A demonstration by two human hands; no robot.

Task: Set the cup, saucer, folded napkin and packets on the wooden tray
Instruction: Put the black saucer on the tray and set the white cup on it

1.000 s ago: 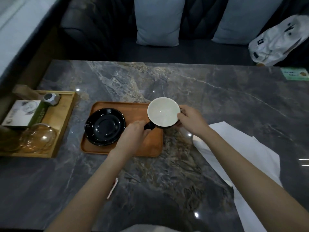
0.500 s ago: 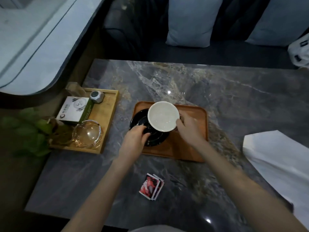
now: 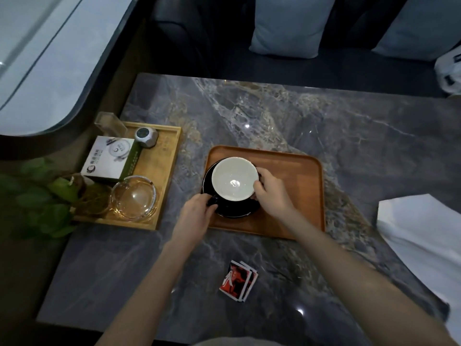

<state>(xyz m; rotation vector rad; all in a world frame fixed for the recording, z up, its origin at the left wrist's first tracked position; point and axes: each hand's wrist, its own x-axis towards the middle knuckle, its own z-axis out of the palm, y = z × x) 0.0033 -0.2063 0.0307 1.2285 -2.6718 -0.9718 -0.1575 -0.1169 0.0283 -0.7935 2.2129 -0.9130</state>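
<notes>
A cup (image 3: pixel 234 178), white inside and black outside, sits over the black saucer (image 3: pixel 234 212) at the left end of the wooden tray (image 3: pixel 294 191). My left hand (image 3: pixel 194 216) pinches the cup's black handle at its near left. My right hand (image 3: pixel 272 191) grips the cup's right side. Red and white packets (image 3: pixel 238 280) lie in a small stack on the marble table, near the front edge. The white napkin (image 3: pixel 424 240) lies spread on the table at the far right.
A lighter wooden tray (image 3: pixel 167 171) at the left holds a glass ashtray (image 3: pixel 133 197), a box (image 3: pixel 109 158), a small metal object (image 3: pixel 146 137) and a plant (image 3: pixel 40 198). A sofa with cushions (image 3: pixel 289 23) lies beyond the table.
Both hands carried the cup leftward from the tray's right part over the saucer and lowered it there. The view swung left, bringing the packets into sight.
</notes>
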